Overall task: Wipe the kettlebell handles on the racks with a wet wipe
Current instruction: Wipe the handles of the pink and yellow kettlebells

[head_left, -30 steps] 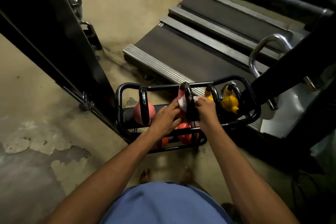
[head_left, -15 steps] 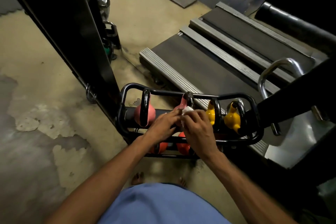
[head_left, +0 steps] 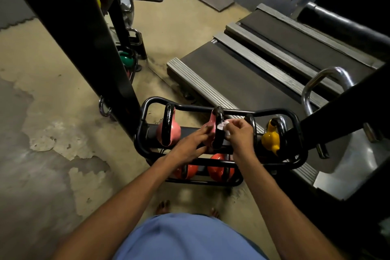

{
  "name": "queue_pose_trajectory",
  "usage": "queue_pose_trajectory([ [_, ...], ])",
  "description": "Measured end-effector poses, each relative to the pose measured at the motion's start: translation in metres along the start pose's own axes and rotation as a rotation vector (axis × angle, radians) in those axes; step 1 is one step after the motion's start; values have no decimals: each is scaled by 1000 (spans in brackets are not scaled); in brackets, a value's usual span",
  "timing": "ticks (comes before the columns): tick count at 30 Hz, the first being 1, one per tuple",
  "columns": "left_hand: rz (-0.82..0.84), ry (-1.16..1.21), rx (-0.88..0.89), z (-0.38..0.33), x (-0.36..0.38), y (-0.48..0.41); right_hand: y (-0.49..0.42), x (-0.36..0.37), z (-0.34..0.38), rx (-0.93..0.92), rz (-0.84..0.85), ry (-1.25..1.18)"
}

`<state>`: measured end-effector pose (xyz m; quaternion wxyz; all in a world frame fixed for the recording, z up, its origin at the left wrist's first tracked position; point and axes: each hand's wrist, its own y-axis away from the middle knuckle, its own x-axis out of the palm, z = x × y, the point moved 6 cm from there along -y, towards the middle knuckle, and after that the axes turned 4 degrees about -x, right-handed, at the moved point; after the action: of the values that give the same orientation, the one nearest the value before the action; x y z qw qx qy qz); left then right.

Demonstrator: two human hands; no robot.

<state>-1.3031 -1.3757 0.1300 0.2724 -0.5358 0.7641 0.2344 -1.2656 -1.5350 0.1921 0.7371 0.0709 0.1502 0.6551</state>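
A low black tube rack [head_left: 211, 110] stands on the floor before me. Its top shelf carries two pink kettlebells and a yellow kettlebell [head_left: 271, 138], all with black handles. My right hand [head_left: 239, 133] pinches a white wet wipe [head_left: 224, 126] against the right side of the middle pink kettlebell's black handle [head_left: 218, 126]. My left hand [head_left: 193, 142] lies with straight fingers against that kettlebell's left side. The left pink kettlebell [head_left: 169, 131] stands untouched. Two orange-red kettlebells [head_left: 220, 168] sit on the lower shelf.
A treadmill deck [head_left: 242, 74] lies just behind the rack. A thick black post [head_left: 84, 34] rises at the left, with a second rack behind it holding a green kettlebell [head_left: 126, 60] and a pink one. A chrome handle [head_left: 325, 82] and dark frame stand at right.
My right hand has shifted from in front of the middle handle to its right side, taking the wipe along. My left hand's fingers have straightened against the kettlebell. The camera has tilted upward.
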Motion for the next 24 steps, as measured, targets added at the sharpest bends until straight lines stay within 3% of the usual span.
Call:
queue_pose_trajectory([
  [2,-13,7,-12,-1,-2,1,8,3,21,-428,-17,417],
  [6,-53,31,-65,-1,2,3,28,26,42,-1131,249,979],
  [8,-62,-18,-55,-6,0,2,34,29,38,-1309,377,1168],
  [12,-18,-134,43,-5,-3,1,49,33,3,-1465,598,1348],
  [15,-11,-100,28,-6,-3,0,58,21,-8,-1475,492,1376],
  [18,-7,-65,5,-4,-1,1,66,7,-5,-1340,294,1171],
  [20,1,-40,-3,-3,-1,0,70,1,-6,-1163,165,954],
  [24,15,-41,-31,-3,-1,1,67,-14,-19,-594,-88,396],
])
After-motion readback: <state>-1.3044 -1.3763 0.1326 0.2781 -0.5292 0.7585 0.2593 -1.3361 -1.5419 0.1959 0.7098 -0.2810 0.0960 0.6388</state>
